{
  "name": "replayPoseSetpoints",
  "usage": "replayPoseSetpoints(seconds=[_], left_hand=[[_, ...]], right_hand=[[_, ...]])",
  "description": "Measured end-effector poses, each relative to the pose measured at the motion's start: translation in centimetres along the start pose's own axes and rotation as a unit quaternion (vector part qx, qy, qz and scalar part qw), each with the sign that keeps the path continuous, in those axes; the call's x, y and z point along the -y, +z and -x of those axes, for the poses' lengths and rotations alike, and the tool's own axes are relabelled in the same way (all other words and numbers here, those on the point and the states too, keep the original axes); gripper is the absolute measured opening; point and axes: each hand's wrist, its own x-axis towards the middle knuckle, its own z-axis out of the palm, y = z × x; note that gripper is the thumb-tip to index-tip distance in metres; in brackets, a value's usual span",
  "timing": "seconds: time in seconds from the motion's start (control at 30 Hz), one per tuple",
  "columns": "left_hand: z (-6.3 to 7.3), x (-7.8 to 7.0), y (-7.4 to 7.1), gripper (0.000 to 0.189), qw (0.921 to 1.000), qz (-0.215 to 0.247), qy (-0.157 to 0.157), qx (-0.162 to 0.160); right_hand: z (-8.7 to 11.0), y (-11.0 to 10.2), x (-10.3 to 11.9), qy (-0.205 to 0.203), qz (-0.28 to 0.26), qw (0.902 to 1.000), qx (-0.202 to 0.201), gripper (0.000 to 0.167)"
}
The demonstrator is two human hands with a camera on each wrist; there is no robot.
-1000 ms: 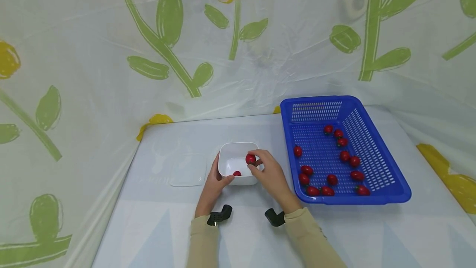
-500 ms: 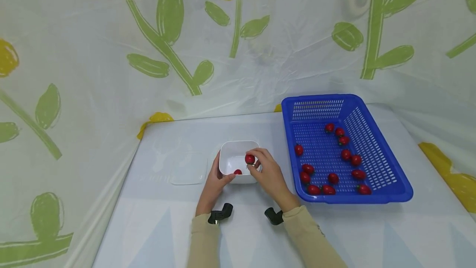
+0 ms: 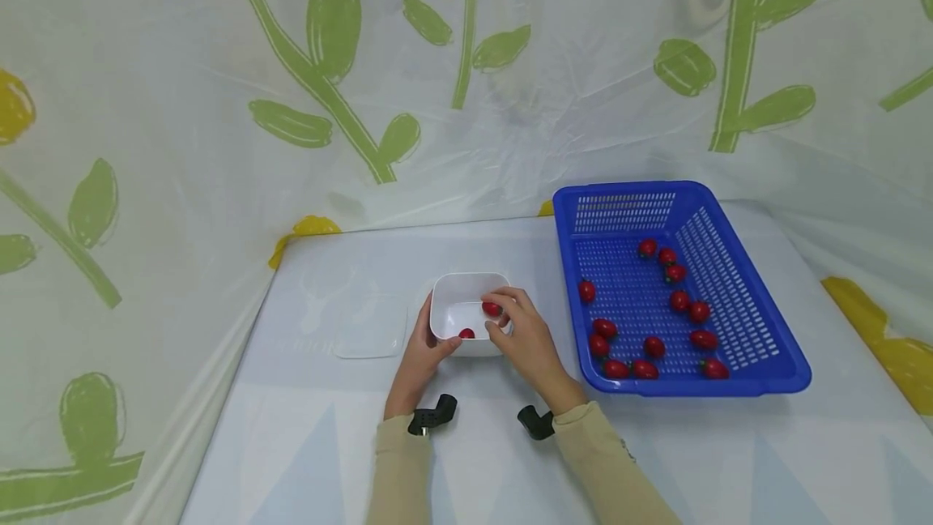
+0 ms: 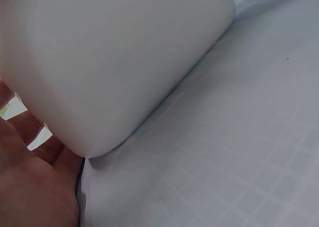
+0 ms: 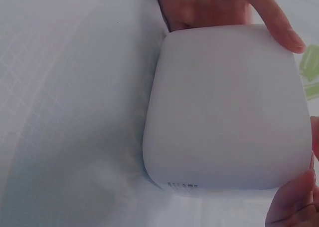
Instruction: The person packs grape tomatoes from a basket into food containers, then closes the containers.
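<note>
A square white plastic container [image 3: 455, 314] stands on the table. My left hand [image 3: 419, 363] holds it by its near left corner, thumb at the front rim and fingers along the left wall. One cherry tomato [image 3: 466, 334] lies inside near the front wall. Over the right side of the container is my right hand [image 3: 528, 347], its thumb and index finger apart. A second cherry tomato [image 3: 492, 309] shows behind these fingers, partly covered by the index finger, and looks free of the thumb. In the right wrist view the container's outer wall [image 5: 224, 107] hides the inside.
A blue plastic basket [image 3: 761, 306] with several cherry tomatoes stands to the right. A clear flat lid [image 3: 372, 330] lies on the white tabletop left of the container. A flower-patterned sheet [image 3: 219, 136] hangs behind the table.
The tomato was pinched between my right thumb and index finger; now it has turned and sits lower, behind the finger, with the fingertips parted. My left hand keeps its hold on the container.
</note>
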Motion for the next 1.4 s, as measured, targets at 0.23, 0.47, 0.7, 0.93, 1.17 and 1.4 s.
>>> replayPoseSetpoints(seconds=[0.23,0.47,0.7,0.93,1.17,1.4], left_hand=[[-0.1,-0.1,-0.2,0.080,0.9999,-0.009,-0.005,-0.004],[-0.1,-0.2,-0.1,0.080,0.9997,-0.002,-0.023,-0.005],[0.1,-0.2,0.1,0.080,0.9997,-0.001,-0.022,-0.007],[0.0,-0.2,0.1,0.080,0.9998,-0.005,-0.016,-0.006],[-0.1,-0.3,0.0,0.081,0.9997,-0.012,-0.021,-0.005],[0.6,-2.3,0.5,0.080,0.9993,-0.008,-0.037,-0.001]], right_hand=[[-0.1,-0.9,0.5,0.061,-0.057,0.9960,0.032,0.032],[0.3,-1.5,0.8,0.070,-0.101,0.9904,0.063,0.027],[0.1,-2.9,2.4,0.029,-0.107,0.9902,0.085,0.026],[-0.5,-4.9,4.1,0.013,-0.109,0.9883,0.107,0.029],[-1.1,-6.4,4.7,0.000,-0.107,0.9870,0.120,0.031],[-1.8,-7.6,4.8,-0.017,-0.078,0.9906,0.111,0.033]])
